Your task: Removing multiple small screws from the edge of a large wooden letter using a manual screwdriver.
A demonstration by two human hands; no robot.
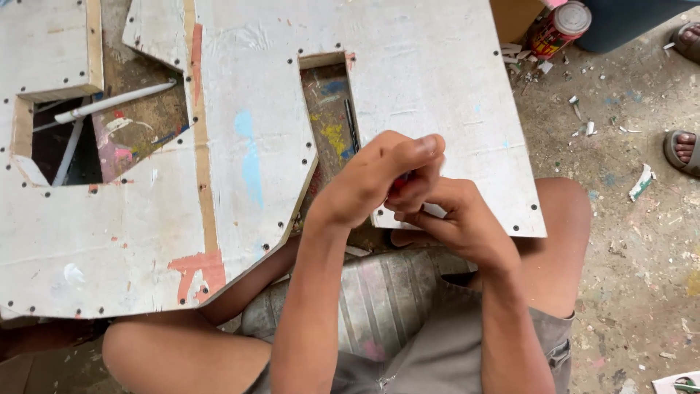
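My left hand (375, 179) and my right hand (456, 219) are pressed together over the near edge of a white-painted board (423, 80). Both close on a small red object (399, 184), mostly hidden by the fingers. A thin dark drill bit (351, 124) lies in the rectangular cut-out just beyond my left hand. I sit low, with my bare knees on either side.
A large white cut-out panel (109, 233) with screw holes fills the left, with a white pipe (117, 101) in its opening. A red can (558, 29) stands at the top right. Another person's sandalled feet (682, 149) rest on the littered floor at right.
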